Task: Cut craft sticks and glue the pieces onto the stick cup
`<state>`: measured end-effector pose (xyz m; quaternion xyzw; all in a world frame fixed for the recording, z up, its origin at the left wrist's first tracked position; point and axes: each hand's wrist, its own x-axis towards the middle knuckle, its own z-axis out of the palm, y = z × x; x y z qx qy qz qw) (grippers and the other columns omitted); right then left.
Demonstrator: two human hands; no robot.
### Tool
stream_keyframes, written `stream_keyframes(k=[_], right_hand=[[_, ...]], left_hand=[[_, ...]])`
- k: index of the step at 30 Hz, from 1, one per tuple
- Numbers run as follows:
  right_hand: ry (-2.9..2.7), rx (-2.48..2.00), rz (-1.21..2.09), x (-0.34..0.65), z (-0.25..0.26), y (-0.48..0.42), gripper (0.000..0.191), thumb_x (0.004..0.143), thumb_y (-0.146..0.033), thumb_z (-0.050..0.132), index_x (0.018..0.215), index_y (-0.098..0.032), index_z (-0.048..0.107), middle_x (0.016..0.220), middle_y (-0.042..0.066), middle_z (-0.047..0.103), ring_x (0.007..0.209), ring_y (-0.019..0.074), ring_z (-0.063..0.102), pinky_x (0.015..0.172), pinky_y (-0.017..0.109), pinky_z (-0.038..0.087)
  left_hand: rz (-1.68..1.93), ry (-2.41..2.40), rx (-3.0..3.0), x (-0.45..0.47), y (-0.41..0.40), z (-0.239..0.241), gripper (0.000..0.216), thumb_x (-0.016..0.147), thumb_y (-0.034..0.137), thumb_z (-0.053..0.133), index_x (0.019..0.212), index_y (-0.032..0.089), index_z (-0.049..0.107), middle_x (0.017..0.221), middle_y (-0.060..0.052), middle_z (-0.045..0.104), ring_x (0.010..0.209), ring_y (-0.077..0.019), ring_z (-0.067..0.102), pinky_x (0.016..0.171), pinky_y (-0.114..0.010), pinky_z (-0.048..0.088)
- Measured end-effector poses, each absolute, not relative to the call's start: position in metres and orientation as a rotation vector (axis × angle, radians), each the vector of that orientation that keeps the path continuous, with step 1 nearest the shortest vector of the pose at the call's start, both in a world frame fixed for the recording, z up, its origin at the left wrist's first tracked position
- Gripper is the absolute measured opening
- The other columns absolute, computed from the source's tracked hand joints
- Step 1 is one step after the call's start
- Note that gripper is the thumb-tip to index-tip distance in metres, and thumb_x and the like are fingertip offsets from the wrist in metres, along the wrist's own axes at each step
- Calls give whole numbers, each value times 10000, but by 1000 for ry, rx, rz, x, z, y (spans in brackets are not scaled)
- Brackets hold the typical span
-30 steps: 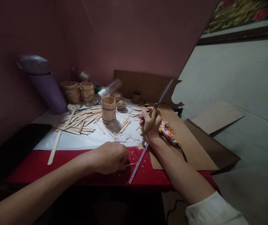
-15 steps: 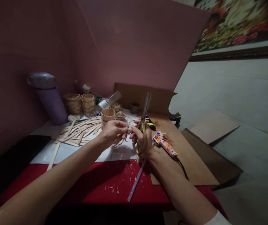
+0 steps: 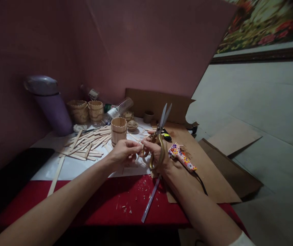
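Observation:
My right hand grips gold-handled scissors, blades pointing up and slightly parted. My left hand is closed in a pinch just left of it, fingertips meeting the right hand's fingers around a thin wooden stick piece that is mostly hidden. Both hands hover over the white sheet at the table's middle. Behind them stands a small barrel made of craft sticks. A pile of loose craft sticks lies to its left.
A floral-patterned glue gun lies on brown cardboard at the right. A clear glue stick and wood chips rest on the red cloth. A purple flask, two woven baskets, twine and a bottle stand at the back.
My left hand lifted from the red cloth with a small stick and met the right hand. The scissors swung upright and their blades have parted.

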<state>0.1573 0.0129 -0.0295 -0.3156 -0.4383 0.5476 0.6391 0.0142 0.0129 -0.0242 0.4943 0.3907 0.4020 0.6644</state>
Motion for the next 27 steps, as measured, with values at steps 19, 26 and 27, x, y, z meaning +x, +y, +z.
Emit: stream_keyframes(k=[19, 26, 27], right_hand=[[-1023, -758, 1203, 162, -37, 20, 473, 690, -307, 755, 1080, -227, 500, 715, -25, 685, 498, 110, 586, 446, 215, 479], [-1036, -787, 1110, 162, -34, 20, 481, 647, -275, 781, 1039, -205, 512, 614, -66, 625, 436, 88, 526, 387, 179, 411], [-1046, -800, 1104, 162, -34, 20, 463, 663, -296, 774, 1031, -202, 509, 615, -57, 637, 429, 87, 523, 379, 175, 398]], left_hand=[[892, 934, 1084, 13, 14, -32, 394, 508, 392, 875, 668, 116, 645, 554, 12, 561, 354, -26, 331, 332, -195, 138], [853, 934, 1127, 11, 13, -34, 370, 627, 445, 808, 706, 115, 662, 543, 10, 567, 358, -31, 348, 339, -184, 152], [845, 921, 1133, 12, 13, -34, 360, 626, 434, 811, 692, 115, 656, 526, 14, 558, 354, -30, 344, 341, -185, 155]])
